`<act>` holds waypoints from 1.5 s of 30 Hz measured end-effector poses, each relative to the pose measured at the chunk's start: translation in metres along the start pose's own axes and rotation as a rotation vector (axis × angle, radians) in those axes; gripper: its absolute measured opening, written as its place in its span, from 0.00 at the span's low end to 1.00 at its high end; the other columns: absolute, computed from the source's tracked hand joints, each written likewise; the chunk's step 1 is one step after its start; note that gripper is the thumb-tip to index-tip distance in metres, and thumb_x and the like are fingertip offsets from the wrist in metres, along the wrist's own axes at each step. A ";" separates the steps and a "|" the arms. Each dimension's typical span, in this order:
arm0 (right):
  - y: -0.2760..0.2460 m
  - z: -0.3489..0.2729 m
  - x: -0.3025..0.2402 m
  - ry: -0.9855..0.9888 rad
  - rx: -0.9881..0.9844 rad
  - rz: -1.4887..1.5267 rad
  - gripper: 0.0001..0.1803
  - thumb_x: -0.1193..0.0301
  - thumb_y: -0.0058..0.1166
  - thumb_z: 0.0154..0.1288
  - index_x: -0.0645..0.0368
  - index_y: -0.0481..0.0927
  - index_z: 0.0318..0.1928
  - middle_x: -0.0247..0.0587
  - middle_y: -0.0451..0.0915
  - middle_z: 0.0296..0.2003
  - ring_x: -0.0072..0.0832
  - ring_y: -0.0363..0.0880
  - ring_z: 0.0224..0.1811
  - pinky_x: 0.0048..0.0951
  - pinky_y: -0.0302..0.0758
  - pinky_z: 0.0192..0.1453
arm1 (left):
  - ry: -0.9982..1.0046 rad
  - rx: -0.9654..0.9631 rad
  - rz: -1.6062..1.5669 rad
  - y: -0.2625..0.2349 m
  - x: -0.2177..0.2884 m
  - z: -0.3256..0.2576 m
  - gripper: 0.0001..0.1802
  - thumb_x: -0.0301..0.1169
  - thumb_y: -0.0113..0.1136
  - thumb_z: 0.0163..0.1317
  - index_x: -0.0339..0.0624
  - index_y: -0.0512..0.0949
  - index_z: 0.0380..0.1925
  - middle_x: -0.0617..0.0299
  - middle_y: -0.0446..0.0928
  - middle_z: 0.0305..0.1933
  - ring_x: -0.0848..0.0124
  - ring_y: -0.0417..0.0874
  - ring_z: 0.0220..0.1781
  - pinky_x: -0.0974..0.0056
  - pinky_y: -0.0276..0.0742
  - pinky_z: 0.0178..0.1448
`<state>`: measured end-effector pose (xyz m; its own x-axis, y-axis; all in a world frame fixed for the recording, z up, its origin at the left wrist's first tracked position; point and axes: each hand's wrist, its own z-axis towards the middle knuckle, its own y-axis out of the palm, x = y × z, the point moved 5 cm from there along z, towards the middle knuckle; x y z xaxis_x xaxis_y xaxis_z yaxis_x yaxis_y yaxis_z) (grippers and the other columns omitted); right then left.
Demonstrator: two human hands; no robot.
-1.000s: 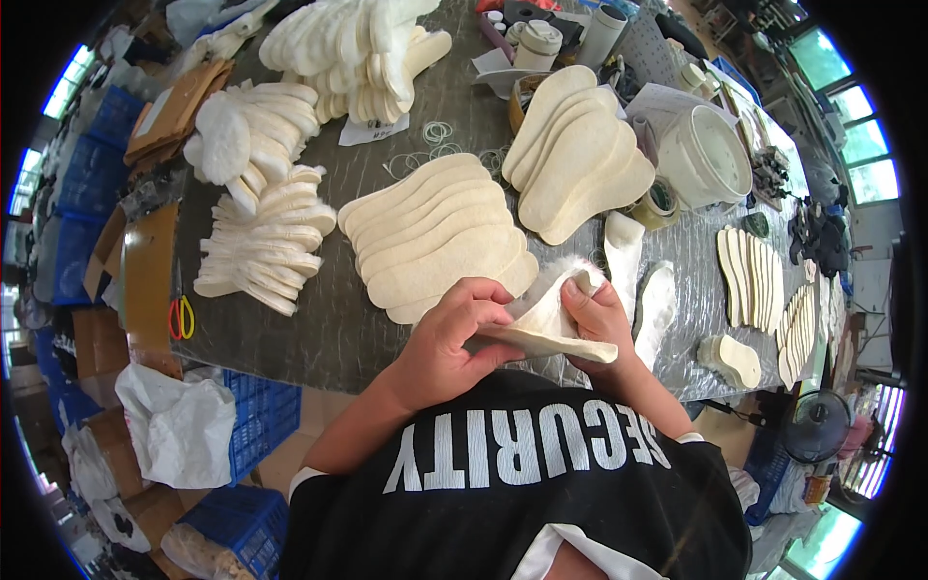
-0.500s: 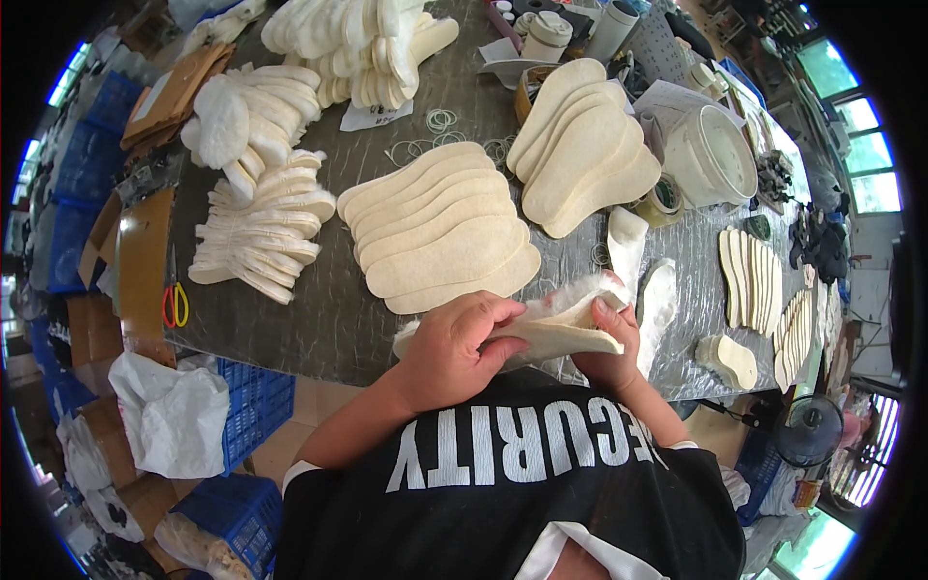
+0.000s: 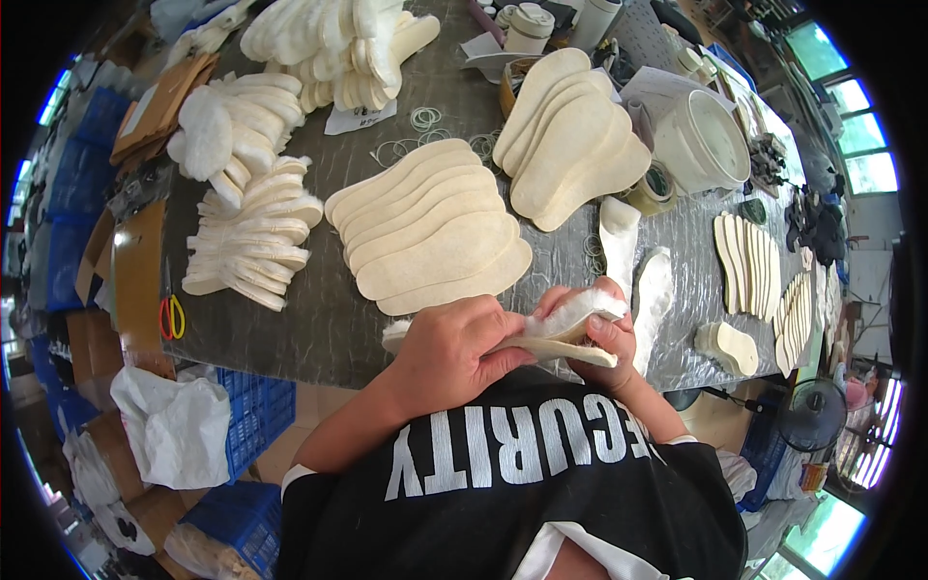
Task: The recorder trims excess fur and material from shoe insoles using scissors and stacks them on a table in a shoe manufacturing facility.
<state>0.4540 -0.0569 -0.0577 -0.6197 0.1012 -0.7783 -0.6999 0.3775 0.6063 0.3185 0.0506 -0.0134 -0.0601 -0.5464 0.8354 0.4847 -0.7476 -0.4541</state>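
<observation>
At the table's near edge my two hands hold a fleecy insole (image 3: 570, 311), white fluff on one face and a cream layer (image 3: 556, 349) that stands apart from the fluff at the right end. My left hand (image 3: 447, 350) is closed round its left part, thumb and fingers pinching it. My right hand (image 3: 611, 340) grips the right end, its thumb pressed against the fluffy piece. Just beyond lies a fanned row of cream insoles (image 3: 430, 227). Two white insoles, one upright (image 3: 619, 237) and one slanted (image 3: 653, 300), lie right of my right hand.
Bundled fleecy insoles (image 3: 256, 232) lie at the left, beside red and yellow scissors (image 3: 172, 317). More cream insoles (image 3: 575, 145) lean at the back near a white bucket (image 3: 704, 145). Further insoles (image 3: 746, 263) lie at the right. A black fan (image 3: 812, 416) stands off the table's right corner.
My right hand has folded the fluffy piece further up and over, and the gap to the cream layer shows differently. My left hand keeps its hold. The view has shifted slightly.
</observation>
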 end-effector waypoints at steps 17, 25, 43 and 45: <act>-0.005 0.002 -0.029 -0.007 -0.228 -0.356 0.10 0.79 0.62 0.54 0.63 0.77 0.37 0.39 0.81 0.37 0.21 0.78 0.38 0.22 0.74 0.42 | 0.069 -0.075 0.144 -0.001 0.008 0.000 0.16 0.30 0.74 0.41 0.38 0.75 0.24 0.58 0.72 0.22 0.60 0.75 0.21 0.59 0.68 0.25; -0.003 -0.008 -0.027 -0.108 -0.080 -0.608 0.11 0.68 0.57 0.66 0.62 0.73 0.32 0.35 0.77 0.30 0.17 0.72 0.31 0.22 0.71 0.34 | 0.040 -0.122 0.173 0.003 0.008 -0.002 0.16 0.31 0.74 0.41 0.38 0.75 0.24 0.58 0.73 0.22 0.59 0.76 0.22 0.59 0.69 0.26; 0.013 -0.008 -0.048 -0.468 -0.322 -0.663 0.13 0.67 0.58 0.64 0.60 0.71 0.28 0.42 0.77 0.28 0.35 0.78 0.32 0.32 0.74 0.38 | -0.021 -0.052 -0.039 0.012 0.005 0.009 0.18 0.34 0.73 0.45 0.40 0.79 0.34 0.59 0.76 0.25 0.62 0.78 0.25 0.62 0.74 0.29; 0.014 -0.008 -0.048 -0.480 -0.324 -0.658 0.13 0.67 0.59 0.64 0.60 0.71 0.28 0.42 0.76 0.28 0.35 0.78 0.32 0.32 0.74 0.38 | -0.015 -0.065 -0.038 0.012 0.007 0.010 0.17 0.32 0.73 0.45 0.41 0.79 0.34 0.59 0.75 0.24 0.62 0.78 0.24 0.61 0.73 0.28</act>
<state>0.4714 -0.0635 -0.0101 0.1104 0.3590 -0.9268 -0.9745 0.2225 -0.0298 0.3330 0.0418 -0.0100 -0.0638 -0.5120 0.8566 0.4244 -0.7908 -0.4410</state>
